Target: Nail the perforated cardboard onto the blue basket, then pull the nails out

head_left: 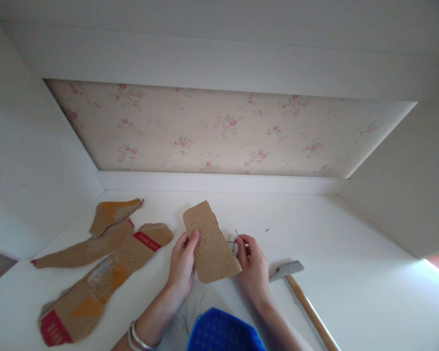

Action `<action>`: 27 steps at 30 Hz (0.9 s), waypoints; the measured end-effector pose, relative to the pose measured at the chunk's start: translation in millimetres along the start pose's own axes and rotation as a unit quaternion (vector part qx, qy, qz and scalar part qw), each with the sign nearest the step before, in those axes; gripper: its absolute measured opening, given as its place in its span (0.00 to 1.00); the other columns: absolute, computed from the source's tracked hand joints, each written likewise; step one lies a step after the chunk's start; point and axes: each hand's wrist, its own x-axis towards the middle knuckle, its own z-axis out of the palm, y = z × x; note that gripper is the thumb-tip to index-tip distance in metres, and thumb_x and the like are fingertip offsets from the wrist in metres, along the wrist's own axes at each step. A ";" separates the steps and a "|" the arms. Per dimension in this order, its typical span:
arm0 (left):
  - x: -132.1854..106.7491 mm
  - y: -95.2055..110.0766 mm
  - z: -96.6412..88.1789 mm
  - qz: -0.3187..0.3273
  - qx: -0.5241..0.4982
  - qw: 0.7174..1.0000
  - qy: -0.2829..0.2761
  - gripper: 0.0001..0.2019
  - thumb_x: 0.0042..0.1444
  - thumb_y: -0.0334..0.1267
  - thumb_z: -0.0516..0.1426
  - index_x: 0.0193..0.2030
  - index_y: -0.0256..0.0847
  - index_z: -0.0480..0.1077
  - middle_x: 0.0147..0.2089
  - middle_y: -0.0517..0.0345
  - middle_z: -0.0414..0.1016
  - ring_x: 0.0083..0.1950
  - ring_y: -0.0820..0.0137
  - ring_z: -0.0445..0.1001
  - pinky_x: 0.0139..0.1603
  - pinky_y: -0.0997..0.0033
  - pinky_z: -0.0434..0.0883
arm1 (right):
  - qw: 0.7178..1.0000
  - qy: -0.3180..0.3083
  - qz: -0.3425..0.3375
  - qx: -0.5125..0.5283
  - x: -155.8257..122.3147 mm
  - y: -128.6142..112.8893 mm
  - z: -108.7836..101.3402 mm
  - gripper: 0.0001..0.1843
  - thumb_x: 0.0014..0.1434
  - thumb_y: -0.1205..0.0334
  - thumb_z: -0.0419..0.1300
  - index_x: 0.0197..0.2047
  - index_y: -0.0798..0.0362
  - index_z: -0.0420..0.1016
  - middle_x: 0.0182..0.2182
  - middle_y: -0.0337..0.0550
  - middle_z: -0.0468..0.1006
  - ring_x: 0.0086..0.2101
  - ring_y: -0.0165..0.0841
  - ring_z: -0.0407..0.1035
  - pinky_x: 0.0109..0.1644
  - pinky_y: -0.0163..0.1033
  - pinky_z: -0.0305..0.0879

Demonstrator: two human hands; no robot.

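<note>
My left hand [182, 263] grips the card [210, 242] by its left edge | my right hand [252, 265] pinches thin nails [235, 239] at the card's right edge | hammer [300, 292] just right of card | torn scraps [106, 253] left of card | blue basket [221, 331] below card

**Colours and patterns on the white shelf**

A plain brown, hole-dotted cardboard strip [211, 242] is seen against the white painted shelf surface [351, 273]. Red labels and orange patches are shown on the torn brown cardboard pieces [102, 263]. The cream back wallpaper [219, 129] is patterned with small pink roses. A blue dotted fabric [223, 331] and a grey-headed, tan-handled hammer [300, 292] are included.
</note>
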 end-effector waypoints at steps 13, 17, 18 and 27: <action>2.4 4.6 -0.8 -0.010 -0.086 0.995 -0.051 0.14 0.47 0.37 0.69 0.40 0.37 0.75 0.47 0.48 0.81 0.51 0.59 0.78 0.55 0.59 0.73 | 0.988 -0.100 -0.055 -0.101 1.3 -4.0 1.7 0.13 0.64 0.69 0.53 0.38 0.49 0.78 0.40 0.47 0.75 0.37 0.40 0.73 0.43 0.44 0.69; 3.8 3.4 -2.5 -0.026 -0.087 0.995 -0.048 0.15 0.45 0.37 0.70 0.39 0.36 0.76 0.45 0.49 0.82 0.49 0.59 0.79 0.54 0.59 0.73 | 0.989 -0.100 -0.045 -0.104 1.7 -2.3 2.5 0.12 0.63 0.69 0.54 0.38 0.49 0.78 0.41 0.47 0.75 0.37 0.39 0.74 0.43 0.43 0.70; 4.2 3.0 -2.9 -0.029 -0.087 0.995 -0.047 0.14 0.44 0.36 0.70 0.38 0.36 0.76 0.44 0.49 0.82 0.49 0.59 0.79 0.54 0.59 0.73 | 0.989 -0.099 -0.042 -0.104 1.8 -1.5 2.9 0.11 0.63 0.69 0.54 0.37 0.49 0.78 0.41 0.46 0.75 0.37 0.39 0.74 0.42 0.43 0.70; 2.3 1.5 -2.9 -0.030 -0.084 0.994 -0.070 0.13 0.46 0.37 0.70 0.37 0.36 0.76 0.41 0.49 0.83 0.47 0.61 0.80 0.53 0.61 0.74 | 0.991 -0.102 -0.028 -0.076 1.9 2.8 4.1 0.13 0.59 0.71 0.55 0.37 0.48 0.80 0.44 0.49 0.76 0.42 0.42 0.74 0.48 0.46 0.68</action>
